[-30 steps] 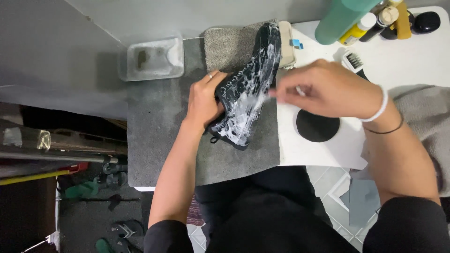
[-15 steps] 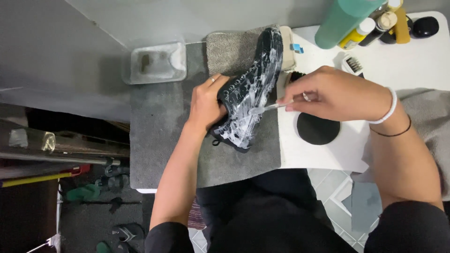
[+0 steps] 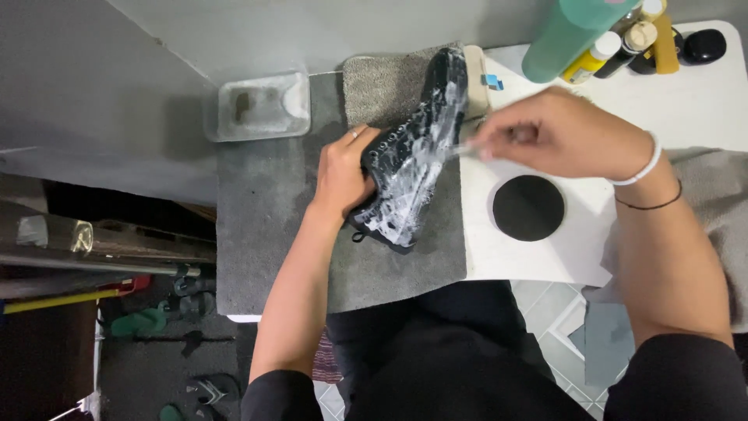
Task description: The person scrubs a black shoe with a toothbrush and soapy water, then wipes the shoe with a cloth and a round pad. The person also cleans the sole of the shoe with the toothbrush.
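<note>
Two hands are at work here, and I see both from above. My left hand (image 3: 343,175) is closed around the heel end of a black shoe (image 3: 413,156), and the grip holds it firmly; the shoe lies on a grey mat (image 3: 273,226) near the middle of the surface, with its toe pointing to the far side and a little to the right. White foam covers much of the shoe's upper side. My right hand (image 3: 561,136) is just to the right of the shoe, with the fingers pinched together on a thin light tool whose tip reaches the foamy side of the shoe; the hand is blurred, so I cannot tell what kind of tool it is. On the right wrist I see a white band and a thin dark one. A round black disc (image 3: 528,207) lies on the white surface (image 3: 701,109), near the right hand. At the far left of the mat stands a clear plastic container (image 3: 261,105). At the far right there is a tall green bottle (image 3: 573,35) with several smaller bottles beside it.
</note>
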